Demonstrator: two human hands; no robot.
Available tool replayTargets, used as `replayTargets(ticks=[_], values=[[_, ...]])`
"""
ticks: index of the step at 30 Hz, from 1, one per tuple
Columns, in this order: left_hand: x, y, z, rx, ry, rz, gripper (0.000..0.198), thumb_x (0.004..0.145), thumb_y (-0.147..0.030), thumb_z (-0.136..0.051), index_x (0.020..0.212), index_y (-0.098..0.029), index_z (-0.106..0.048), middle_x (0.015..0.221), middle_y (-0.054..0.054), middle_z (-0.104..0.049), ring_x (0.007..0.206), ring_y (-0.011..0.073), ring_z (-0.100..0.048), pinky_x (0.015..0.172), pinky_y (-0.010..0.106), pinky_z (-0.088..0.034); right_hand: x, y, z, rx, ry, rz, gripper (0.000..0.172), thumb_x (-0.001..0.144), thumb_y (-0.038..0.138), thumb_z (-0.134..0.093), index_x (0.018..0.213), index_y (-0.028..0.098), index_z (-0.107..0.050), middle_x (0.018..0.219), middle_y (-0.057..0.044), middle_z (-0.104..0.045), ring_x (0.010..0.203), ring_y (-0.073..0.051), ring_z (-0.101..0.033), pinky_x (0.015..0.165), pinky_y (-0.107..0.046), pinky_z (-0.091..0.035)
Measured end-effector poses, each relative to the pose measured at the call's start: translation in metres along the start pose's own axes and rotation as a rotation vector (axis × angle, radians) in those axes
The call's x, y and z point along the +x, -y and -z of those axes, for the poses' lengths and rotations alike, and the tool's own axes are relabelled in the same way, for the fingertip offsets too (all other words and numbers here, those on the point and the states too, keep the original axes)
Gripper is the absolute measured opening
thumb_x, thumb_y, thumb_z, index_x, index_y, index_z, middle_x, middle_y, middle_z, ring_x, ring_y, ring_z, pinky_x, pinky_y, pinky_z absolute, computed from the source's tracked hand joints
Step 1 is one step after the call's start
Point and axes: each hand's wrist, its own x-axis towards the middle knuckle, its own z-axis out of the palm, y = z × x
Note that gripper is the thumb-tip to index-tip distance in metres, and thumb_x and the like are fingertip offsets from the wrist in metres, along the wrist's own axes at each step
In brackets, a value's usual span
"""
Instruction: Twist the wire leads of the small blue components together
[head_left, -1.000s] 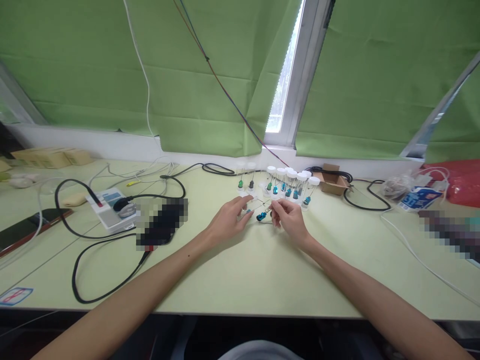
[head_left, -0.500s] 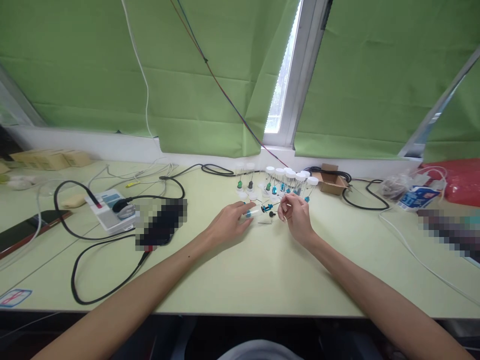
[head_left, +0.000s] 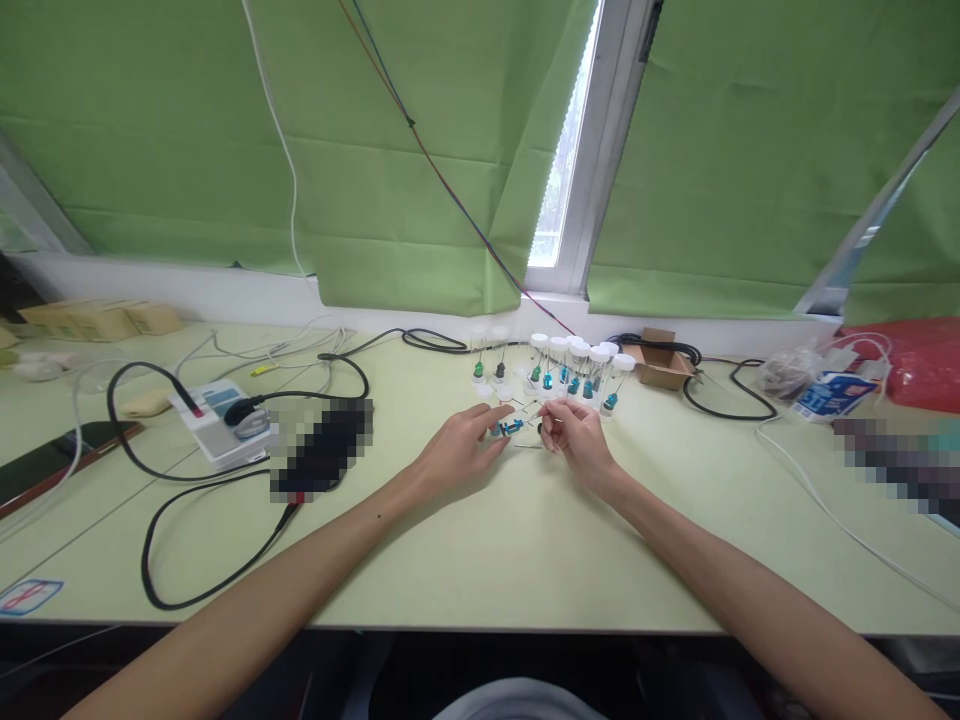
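My left hand (head_left: pixel 457 447) is closed around a small clear tube (head_left: pixel 526 423) lying sideways just above the table. At the tube's mouth is a small blue-and-black piece (head_left: pixel 513 426), apparently partly inside; how deep I cannot tell. My right hand (head_left: pixel 581 440) pinches the thin stem that runs to this piece. A small black round part (head_left: pixel 540 428) and a thin metal rod (head_left: pixel 528 446) lie between my hands. Behind them stand several clear vials (head_left: pixel 558 362) with white caps, holding blue or green pieces on thin stems.
An open cardboard box (head_left: pixel 660 366) sits right of the vials, with black cables (head_left: pixel 442 340) along the wall. A white power strip (head_left: pixel 225 420) and a pixelated dark object (head_left: pixel 322 448) lie left. Plastic bags and a blue-white packet (head_left: pixel 836 394) are at right.
My right hand has moved left toward the tube, bringing the blue-and-black piece to its mouth. My left hand has stayed nearly in place.
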Motion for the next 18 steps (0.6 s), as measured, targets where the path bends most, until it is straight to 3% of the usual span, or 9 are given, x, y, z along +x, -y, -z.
replayTargets(ticks=[18], values=[[-0.0009,-0.0007,-0.0016,0.015,-0.027,0.014,0.042,0.089,-0.032,-0.054,0.13,-0.023,-0.056,0.091,0.003,-0.063,0.068,0.0128,-0.057,0.068,0.027,-0.045,-0.0015,-0.001,0.0006,-0.007,0.013,-0.025,0.021,0.073,0.031,-0.073,0.065,0.015,-0.061,0.056,0.003,-0.053,0.042,-0.008,-0.048,0.04,-0.022,-0.031]])
